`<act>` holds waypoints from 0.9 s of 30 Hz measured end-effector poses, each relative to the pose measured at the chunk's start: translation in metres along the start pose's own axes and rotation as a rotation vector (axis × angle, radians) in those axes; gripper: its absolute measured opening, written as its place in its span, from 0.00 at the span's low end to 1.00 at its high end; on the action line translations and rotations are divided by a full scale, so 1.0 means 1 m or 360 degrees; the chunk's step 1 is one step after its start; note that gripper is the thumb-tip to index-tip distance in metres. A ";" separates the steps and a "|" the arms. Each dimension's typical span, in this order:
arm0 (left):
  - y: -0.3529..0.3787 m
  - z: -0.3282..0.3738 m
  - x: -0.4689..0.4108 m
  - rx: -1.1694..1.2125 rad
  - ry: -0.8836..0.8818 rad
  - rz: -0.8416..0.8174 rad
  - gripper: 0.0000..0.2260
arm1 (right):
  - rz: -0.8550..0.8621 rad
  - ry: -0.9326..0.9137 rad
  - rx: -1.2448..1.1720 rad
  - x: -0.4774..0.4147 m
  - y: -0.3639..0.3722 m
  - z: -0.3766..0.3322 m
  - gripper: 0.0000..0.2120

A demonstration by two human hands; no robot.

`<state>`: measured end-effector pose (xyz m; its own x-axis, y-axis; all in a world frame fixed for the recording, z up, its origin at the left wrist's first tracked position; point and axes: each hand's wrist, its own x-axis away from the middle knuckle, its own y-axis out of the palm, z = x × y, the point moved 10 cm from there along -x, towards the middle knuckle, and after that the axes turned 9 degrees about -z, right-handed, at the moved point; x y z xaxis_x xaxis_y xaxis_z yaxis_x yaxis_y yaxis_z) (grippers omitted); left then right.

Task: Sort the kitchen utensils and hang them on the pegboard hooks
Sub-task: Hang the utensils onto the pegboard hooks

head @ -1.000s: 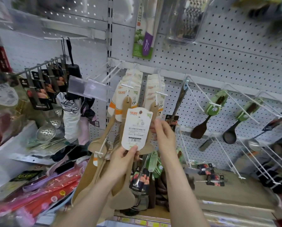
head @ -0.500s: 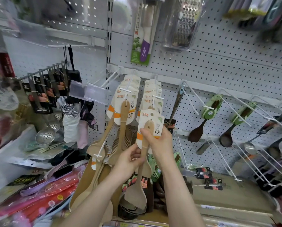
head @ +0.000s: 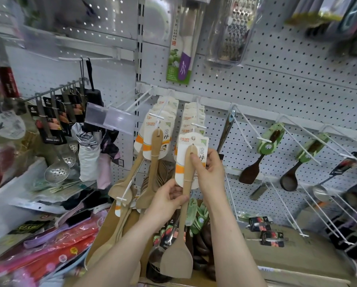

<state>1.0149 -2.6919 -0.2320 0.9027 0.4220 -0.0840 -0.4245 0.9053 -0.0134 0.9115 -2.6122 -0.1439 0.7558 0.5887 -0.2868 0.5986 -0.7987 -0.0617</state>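
A wooden spatula [head: 178, 259] on a white and orange card [head: 191, 146] is upright in front of the pegboard [head: 277, 83]. My left hand [head: 165, 201] grips its handle below the card. My right hand [head: 209, 172] pinches the card and handle top, thumb on the wood. The card's hole sits just under the tip of a white hook [head: 198, 125] that carries several identical cards. Another carded wooden spatula [head: 152, 162] hangs on the hook to the left.
Dark wooden spoons [head: 254, 168] and ladles [head: 289, 179] hang on long white hooks to the right. A cardboard box [head: 103, 235] below holds more wooden and packaged utensils. Metal skimmers [head: 57, 170] and a folded umbrella [head: 88, 154] hang at left. A grater [head: 233, 32] hangs above.
Both hands have raised the carded spatula toward the hook tip. One second ago the card's white back faced me; now its printed front and the handle face me.
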 end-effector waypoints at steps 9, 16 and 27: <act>-0.017 -0.008 -0.014 -0.0046 0.0020 0.0104 0.23 | 0.0130 -0.0018 0.0182 -0.043 -0.004 0.012 0.06; -0.053 -0.021 0.008 -0.0138 -0.0016 0.0232 0.18 | 0.0445 0.0107 0.0277 -0.030 -0.024 0.059 0.22; -0.114 -0.045 0.072 -0.0035 -0.0064 0.0285 0.16 | 0.0510 0.0536 0.0239 0.070 0.023 0.129 0.06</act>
<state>1.1249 -2.7674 -0.2818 0.8145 0.5782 -0.0472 -0.5796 0.8146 -0.0234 0.9438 -2.6056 -0.2883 0.9544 0.2984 0.0099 0.2959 -0.9408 -0.1652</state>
